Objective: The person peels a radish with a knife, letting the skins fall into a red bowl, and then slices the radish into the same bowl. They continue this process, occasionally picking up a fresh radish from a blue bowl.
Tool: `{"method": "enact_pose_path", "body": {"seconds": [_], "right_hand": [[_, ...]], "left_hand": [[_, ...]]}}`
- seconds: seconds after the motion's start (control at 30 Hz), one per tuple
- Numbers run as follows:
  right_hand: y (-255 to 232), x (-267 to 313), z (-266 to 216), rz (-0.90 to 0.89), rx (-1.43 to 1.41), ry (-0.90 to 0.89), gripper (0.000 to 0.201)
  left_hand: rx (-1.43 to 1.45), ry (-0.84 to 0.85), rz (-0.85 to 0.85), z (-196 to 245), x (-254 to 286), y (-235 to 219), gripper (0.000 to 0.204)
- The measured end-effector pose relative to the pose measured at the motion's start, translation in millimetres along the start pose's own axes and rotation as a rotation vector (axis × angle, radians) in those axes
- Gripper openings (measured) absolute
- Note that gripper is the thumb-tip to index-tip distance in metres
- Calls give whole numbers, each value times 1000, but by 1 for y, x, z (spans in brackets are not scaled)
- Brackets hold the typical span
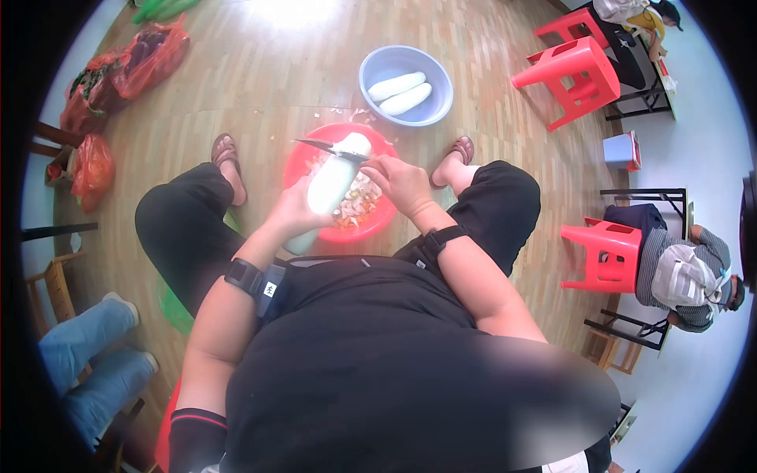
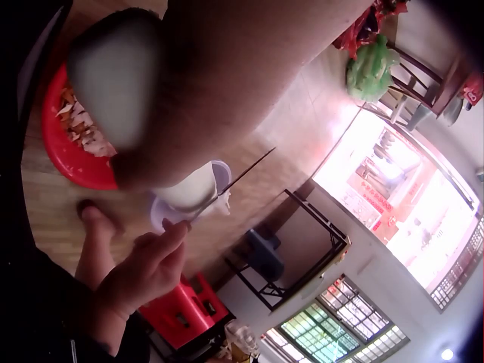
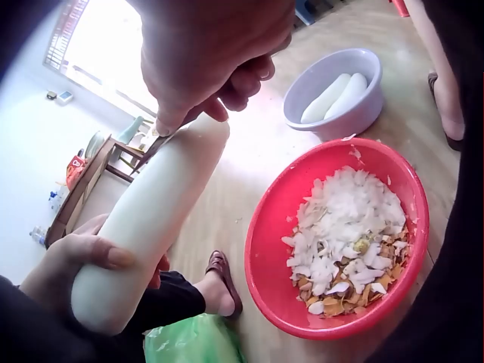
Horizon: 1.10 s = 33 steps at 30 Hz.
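My left hand (image 1: 290, 209) grips a long, peeled white radish (image 1: 331, 185) from the side, its upper end tilted away from me. In my right hand (image 1: 400, 185) is a knife (image 1: 319, 146), whose thin dark blade lies across the radish near its far end. The left wrist view shows the blade (image 2: 234, 180) pointing out past the fingers. Below both hands stands a red basin (image 3: 265, 257) holding white shavings (image 3: 348, 204) over orange-brown peelings (image 3: 344, 302). In the right wrist view, the fingers of the right hand (image 3: 219, 57) hide most of the knife.
A pale blue basin (image 1: 446, 83) with two peeled radishes (image 1: 406, 100) stands beyond the red one. Scraps lie on the floor between them. Red stools (image 1: 579, 75) and seated people (image 1: 686, 272) are at right, filled bags (image 1: 150, 59) at left. Someone's jeans-clad legs (image 1: 95, 347) show lower left.
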State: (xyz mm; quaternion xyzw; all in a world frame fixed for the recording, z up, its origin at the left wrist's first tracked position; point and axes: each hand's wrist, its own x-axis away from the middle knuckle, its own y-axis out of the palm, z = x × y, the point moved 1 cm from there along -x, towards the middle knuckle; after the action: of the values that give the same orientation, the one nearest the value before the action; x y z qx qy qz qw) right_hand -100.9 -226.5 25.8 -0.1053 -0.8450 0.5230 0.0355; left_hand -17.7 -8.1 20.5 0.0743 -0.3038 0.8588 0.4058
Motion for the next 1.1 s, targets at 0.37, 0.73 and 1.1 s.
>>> {"method": "enact_pose_path", "body": {"seconds": [0.37,0.73,1.1], "right_hand": [[0,-7,37,67,54,204,37],[1,-1,-2,-79,-74,60,30],[2,-6,35,11,-105,272,45]], "left_hand": [[-23,-8,-48,13,5,-6,62],[-36,-31,-25,7,2,-2,63],[-34,6,-50,3,1,-2,66]]}}
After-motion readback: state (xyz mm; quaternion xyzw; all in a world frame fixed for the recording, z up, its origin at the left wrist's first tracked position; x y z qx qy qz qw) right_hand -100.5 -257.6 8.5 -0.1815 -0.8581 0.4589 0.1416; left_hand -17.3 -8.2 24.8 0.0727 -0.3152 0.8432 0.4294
